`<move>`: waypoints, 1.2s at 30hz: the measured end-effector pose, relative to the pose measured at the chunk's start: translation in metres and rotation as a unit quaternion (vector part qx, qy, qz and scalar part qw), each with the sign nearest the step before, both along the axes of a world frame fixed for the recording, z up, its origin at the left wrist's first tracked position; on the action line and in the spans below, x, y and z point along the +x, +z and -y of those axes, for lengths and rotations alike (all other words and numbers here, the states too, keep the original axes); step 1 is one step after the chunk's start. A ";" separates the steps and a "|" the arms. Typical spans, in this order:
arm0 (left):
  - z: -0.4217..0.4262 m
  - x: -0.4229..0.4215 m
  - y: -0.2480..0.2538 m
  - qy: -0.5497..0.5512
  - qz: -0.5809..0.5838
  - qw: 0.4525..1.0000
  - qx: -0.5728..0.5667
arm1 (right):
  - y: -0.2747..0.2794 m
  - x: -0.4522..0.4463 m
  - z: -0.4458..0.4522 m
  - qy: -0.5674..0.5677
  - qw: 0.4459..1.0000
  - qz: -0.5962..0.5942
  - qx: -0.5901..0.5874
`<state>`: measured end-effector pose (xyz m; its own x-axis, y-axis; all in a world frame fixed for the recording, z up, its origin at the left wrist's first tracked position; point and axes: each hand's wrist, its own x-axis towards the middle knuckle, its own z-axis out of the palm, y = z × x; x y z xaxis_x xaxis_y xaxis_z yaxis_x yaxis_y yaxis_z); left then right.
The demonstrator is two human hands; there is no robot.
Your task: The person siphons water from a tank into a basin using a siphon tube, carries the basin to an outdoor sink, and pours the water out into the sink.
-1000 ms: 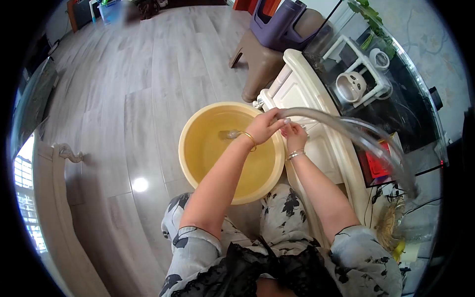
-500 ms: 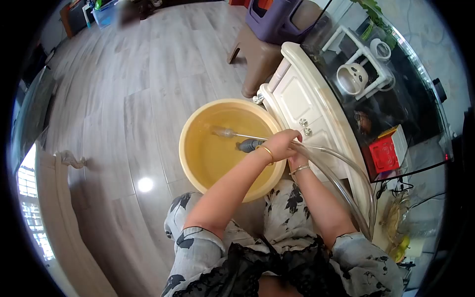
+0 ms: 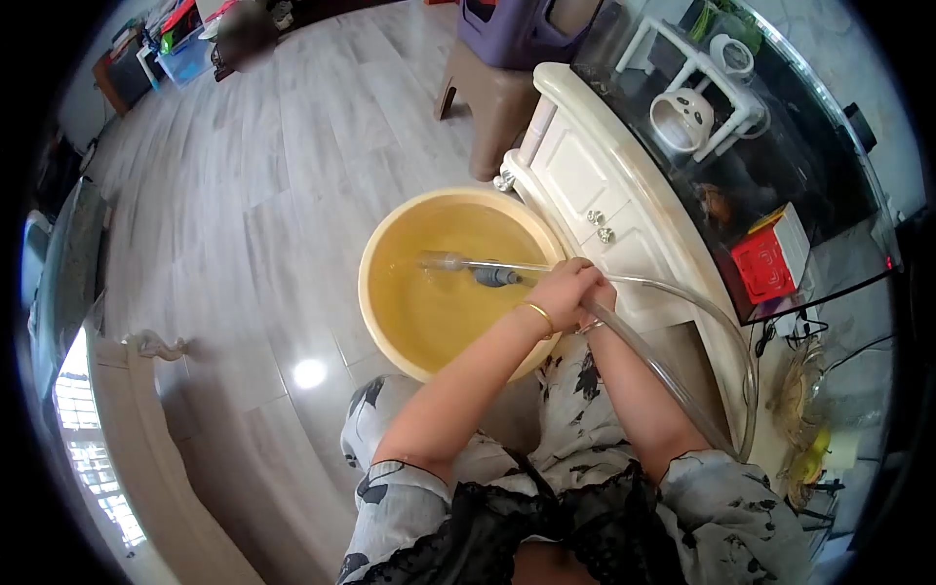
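Observation:
A round yellow tub (image 3: 429, 351) of yellowish water stands on the floor before my knees. My left hand (image 3: 568, 292), with a gold bangle at its wrist, is closed round a clear hose (image 3: 673, 385) at the tub's right rim. Pressed against it, partly hidden behind, my right hand (image 3: 600, 292) also grips the hose. From my hands a thin clear tube with a wide transparent end (image 3: 444, 260) reaches over the tub. Beside it a dark grey ribbed fitting (image 3: 497, 276) sticks out over the water. The hose loops back at my right.
A cream cabinet (image 3: 585, 166) adjoins the tub, bearing a glass fish tank (image 3: 780, 185) with white pipework. A red box (image 3: 765, 268) stands at the tank's front. Beyond the tub are a brown stool (image 3: 499, 107) and a purple stool (image 3: 526, 44). Wood-look floor (image 3: 263, 195) spreads leftward.
Both hands have drawn closer together on the hose, and the grey fitting has shifted slightly up and to the right. The view has tilted a little.

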<state>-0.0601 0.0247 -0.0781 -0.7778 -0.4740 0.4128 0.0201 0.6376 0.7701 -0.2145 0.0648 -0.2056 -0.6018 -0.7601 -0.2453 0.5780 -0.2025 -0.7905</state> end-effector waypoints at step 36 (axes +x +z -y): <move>-0.047 -0.067 -0.129 0.317 0.016 0.431 0.845 | -0.022 0.004 -0.092 -0.194 0.916 0.281 0.210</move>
